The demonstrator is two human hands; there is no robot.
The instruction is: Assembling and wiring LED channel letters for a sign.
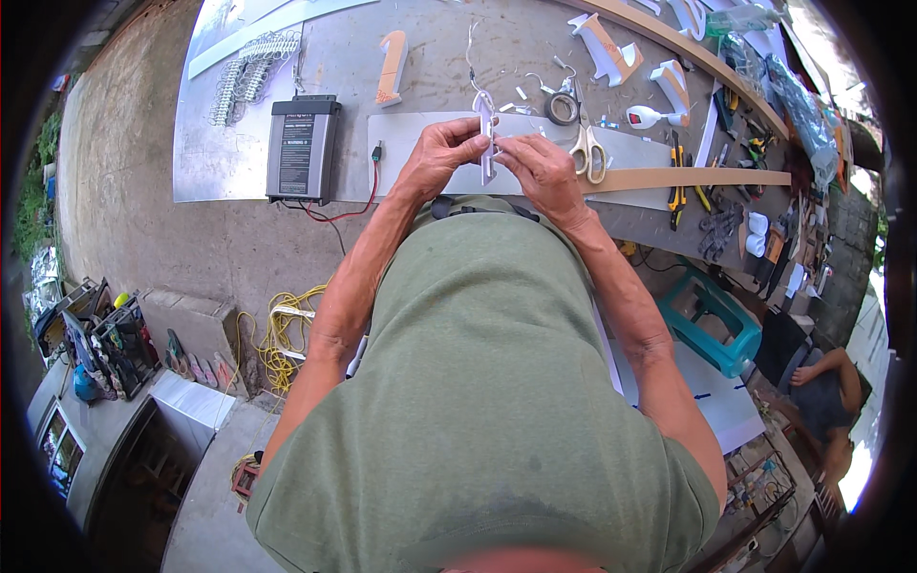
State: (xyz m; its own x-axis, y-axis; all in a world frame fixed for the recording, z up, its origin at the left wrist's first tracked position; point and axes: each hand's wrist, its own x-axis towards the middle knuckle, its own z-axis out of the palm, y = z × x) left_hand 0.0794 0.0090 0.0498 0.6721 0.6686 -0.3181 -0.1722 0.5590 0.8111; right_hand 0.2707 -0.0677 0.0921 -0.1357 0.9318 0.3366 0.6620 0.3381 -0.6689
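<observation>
Over the worktable, both of my hands hold a narrow white piece [485, 172], upright in the picture and seen nearly edge-on; it resembles a small sign letter, but its shape does not show fully. My left hand [436, 159] pinches its left side with thumb and fingers. From the right, my right hand [543, 172] has its fingertips closed against the piece's middle. A thin wire [471, 59] runs from its top end across the tabletop. Under the hands lies a pale flat sheet [396, 137]. Beige-handled scissors [597, 164] and a dark tape roll [562, 108] lie to the right.
Left stand a grey power supply box [304, 148] with a red-and-black lead and connector [377, 151], and strings of light modules [250, 76]. White-and-tan sign shapes [391, 69], a glue bottle [644, 116], a tan strip [688, 179] and tools surround. A teal jug [712, 320] and another person [823, 392] are right.
</observation>
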